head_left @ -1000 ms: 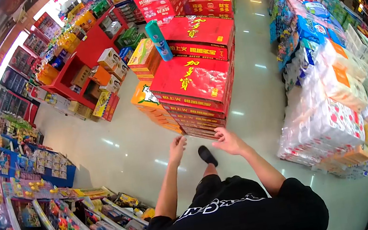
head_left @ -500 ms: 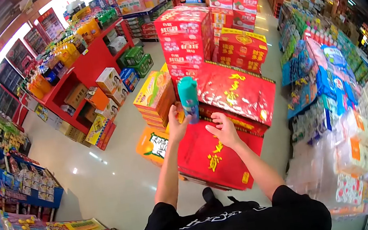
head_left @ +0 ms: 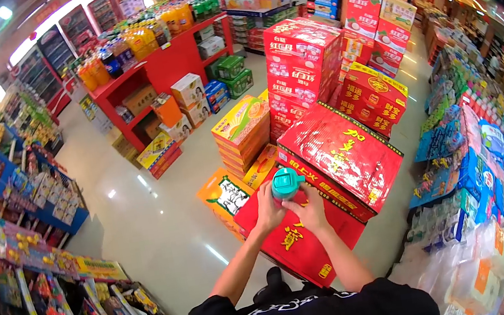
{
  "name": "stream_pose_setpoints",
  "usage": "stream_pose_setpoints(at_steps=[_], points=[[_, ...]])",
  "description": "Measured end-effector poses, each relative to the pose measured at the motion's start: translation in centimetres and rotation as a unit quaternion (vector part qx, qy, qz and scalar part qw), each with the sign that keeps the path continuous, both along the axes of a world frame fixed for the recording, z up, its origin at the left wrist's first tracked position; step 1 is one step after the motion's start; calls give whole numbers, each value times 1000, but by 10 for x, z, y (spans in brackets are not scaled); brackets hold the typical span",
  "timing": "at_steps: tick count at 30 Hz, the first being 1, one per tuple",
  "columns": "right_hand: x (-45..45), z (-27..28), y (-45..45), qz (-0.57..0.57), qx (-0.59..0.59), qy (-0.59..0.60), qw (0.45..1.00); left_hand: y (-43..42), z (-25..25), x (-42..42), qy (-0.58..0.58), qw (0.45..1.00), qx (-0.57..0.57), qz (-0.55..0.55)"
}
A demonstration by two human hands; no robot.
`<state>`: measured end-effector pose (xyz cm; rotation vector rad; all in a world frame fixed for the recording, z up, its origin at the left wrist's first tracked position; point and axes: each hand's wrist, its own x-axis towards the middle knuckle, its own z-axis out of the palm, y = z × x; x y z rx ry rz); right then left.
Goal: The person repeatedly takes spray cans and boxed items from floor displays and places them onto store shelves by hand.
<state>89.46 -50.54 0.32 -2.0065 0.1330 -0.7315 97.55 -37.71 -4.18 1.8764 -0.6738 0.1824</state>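
A water bottle point(head_left: 286, 182) with a teal flip lid stands upright in front of me, seen almost from above. Its body is mostly hidden below the lid and behind my fingers. My left hand point(head_left: 267, 208) is wrapped around its left side. From the right, my right hand point(head_left: 308, 209) closes on it just under the lid, the fingers partly hidden. Beneath both hands lies a flat red carton point(head_left: 335, 246) with yellow characters. Whether the bottle's base rests on that carton, I cannot tell.
A larger red carton point(head_left: 344, 159) lies behind the bottle, with stacked pink-red boxes point(head_left: 299, 77) beyond. Orange boxes point(head_left: 242, 136) stand to the left. A red shelf point(head_left: 153, 74) carries drink bottles. Packed goods point(head_left: 461, 144) line the right side, and display racks point(head_left: 72, 311) the lower left.
Both hands have come in from beside the bottle and closed around it. My view has shifted left and tilted, so the bottle now shows from above, lid towards me.
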Motion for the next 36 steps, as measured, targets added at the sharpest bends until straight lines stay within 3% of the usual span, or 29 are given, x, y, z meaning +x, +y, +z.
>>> stream_pose_setpoints(at_steps=[5, 7, 9, 12, 17, 21, 28, 31, 34, 36], points=[[-112, 20, 18, 92, 23, 15, 995, 48, 21, -133, 66, 997, -26, -36], [-155, 18, 23, 185, 89, 38, 978, 68, 29, -192, 71, 997, -12, -36], [-191, 8, 21, 287, 89, 47, 953, 83, 37, -254, 78, 997, -5, -17], [-245, -15, 35, 431, 218, 96, 870, 97, 25, -344, 124, 991, -46, 6], [-333, 24, 71, 545, 181, 159, 803, 103, 42, -494, 245, 937, -188, 162], [-396, 28, 117, 625, 145, 231, 732, 131, 32, -598, 211, 919, -220, 249], [-524, 22, 252, 752, 4, 284, 595, 192, 17, -774, 146, 832, -264, 467], [-594, 33, 328, 804, -48, 327, 494, 228, 13, -858, 120, 775, -269, 559], [-678, 10, 406, 850, -13, 359, 384, 265, 13, -943, 93, 719, -248, 642], [-729, 17, 445, 865, -70, 348, 355, 291, 23, -991, 96, 691, -296, 653]])
